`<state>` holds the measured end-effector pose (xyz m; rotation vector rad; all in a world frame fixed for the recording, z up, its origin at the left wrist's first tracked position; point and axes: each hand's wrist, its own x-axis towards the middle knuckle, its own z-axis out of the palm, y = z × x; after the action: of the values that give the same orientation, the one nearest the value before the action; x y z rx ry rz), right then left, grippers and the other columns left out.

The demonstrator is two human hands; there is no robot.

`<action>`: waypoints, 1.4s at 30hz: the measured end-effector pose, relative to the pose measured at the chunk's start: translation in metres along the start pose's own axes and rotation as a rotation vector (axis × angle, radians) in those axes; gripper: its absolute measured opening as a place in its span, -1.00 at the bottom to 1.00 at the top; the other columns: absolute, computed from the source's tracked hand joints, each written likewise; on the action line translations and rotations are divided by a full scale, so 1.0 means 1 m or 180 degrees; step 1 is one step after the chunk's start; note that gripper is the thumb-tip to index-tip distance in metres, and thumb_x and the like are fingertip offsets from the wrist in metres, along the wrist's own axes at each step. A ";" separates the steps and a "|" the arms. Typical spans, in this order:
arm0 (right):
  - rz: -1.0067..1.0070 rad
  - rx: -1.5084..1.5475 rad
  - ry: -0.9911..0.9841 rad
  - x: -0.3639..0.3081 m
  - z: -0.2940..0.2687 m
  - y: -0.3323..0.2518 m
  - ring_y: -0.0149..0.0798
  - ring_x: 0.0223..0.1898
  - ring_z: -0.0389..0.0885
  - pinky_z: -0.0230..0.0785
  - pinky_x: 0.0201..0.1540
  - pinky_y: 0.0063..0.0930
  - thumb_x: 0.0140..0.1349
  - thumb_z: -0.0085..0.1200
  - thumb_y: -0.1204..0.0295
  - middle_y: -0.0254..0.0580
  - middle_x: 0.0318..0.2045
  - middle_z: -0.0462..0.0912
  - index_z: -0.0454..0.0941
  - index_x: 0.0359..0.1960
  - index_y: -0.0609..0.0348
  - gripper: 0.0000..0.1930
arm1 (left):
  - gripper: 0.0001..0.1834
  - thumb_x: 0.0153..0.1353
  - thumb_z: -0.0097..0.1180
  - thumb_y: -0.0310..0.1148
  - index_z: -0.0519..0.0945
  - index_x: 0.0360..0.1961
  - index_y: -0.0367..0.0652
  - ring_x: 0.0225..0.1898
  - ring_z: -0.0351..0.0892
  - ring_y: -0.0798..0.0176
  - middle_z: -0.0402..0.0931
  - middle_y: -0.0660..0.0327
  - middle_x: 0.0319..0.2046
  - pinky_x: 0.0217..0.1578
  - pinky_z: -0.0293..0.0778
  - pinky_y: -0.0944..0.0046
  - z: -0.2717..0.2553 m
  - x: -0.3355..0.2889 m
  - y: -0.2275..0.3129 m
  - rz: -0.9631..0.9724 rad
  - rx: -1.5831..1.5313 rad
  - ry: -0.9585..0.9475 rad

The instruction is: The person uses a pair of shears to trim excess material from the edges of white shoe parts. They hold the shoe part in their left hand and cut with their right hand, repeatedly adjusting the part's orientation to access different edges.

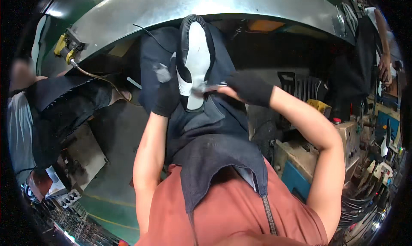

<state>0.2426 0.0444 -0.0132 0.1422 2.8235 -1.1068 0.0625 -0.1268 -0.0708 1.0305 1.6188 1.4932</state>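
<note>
A shoe (pixel 198 40) lies sole side up along my thighs, its toe pointing away from me. Its bottom is white and a black upper wraps the edge. My left hand (pixel 166 93), in a black glove, grips the shoe's left side near the heel; its fingers are partly hidden. My right hand (pixel 249 88), also black-gloved with bare fingertips, is closed round a metal hand tool (pixel 210 88). The tool's blurred head is over the heel end, and I cannot tell whether it touches. A crumpled, shiny pale patch (pixel 162 73) shows on my left thigh.
A curved metal bench (pixel 141 10) spans the far side, above my knees. On its left end sits a yellow power tool (pixel 64 48) with a hose (pixel 96 76) hanging down. Another person (pixel 64 95) sits at left; another's arm (pixel 383 53) shows at far right. A machine cabinet (pixel 296 160) stands beside my right elbow.
</note>
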 end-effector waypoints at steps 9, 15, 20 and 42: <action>0.0711 -0.0867 -0.0595 0.010 -0.070 -0.024 0.02 -0.42 0.54 0.37 -0.37 -0.21 0.29 -0.11 0.11 0.00 -0.52 0.49 0.46 -0.45 0.20 -0.62 | 0.17 -0.12 0.39 -0.11 -0.15 0.29 -0.40 0.33 -0.04 -0.15 -0.05 -0.25 0.27 0.28 -0.01 0.09 0.045 0.008 0.016 -0.0507 0.1341 0.0091; -0.0675 -0.1119 0.0629 0.017 -0.016 0.088 -0.04 -0.52 0.50 0.36 -0.47 -0.26 0.18 0.05 0.15 -0.14 -0.54 0.47 0.40 -0.49 0.15 -0.68 | -0.11 0.02 0.26 -0.06 0.12 0.22 -0.38 0.26 0.05 -0.18 0.04 -0.21 0.21 0.22 0.07 0.00 0.036 0.025 0.021 0.0406 0.2022 -0.0034; -0.0926 -0.1078 0.0474 0.045 -0.016 0.077 -0.04 -0.51 0.52 0.38 -0.47 -0.25 0.15 0.09 0.17 -0.09 -0.56 0.47 0.43 -0.48 0.15 -0.70 | -0.28 0.11 0.21 -0.12 0.21 0.20 -0.24 0.14 0.27 0.06 0.27 0.02 0.08 0.14 0.20 0.16 0.009 0.028 -0.024 -0.0960 -0.1782 0.0636; -0.0034 -0.1191 -0.0208 0.025 -0.079 -0.054 0.02 -0.55 0.60 0.46 -0.46 -0.18 0.18 -0.06 -0.05 0.06 -0.61 0.55 0.58 -0.58 0.18 -0.49 | 0.13 -0.23 0.48 -0.09 -0.04 0.20 -0.33 0.20 0.18 0.02 0.20 -0.12 0.12 0.15 0.20 0.08 0.006 0.026 0.014 0.1034 0.1847 -0.0170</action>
<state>0.2065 0.0600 0.0777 0.0577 2.9109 -0.5554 0.0575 -0.1004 -0.0564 1.7022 1.9686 1.1885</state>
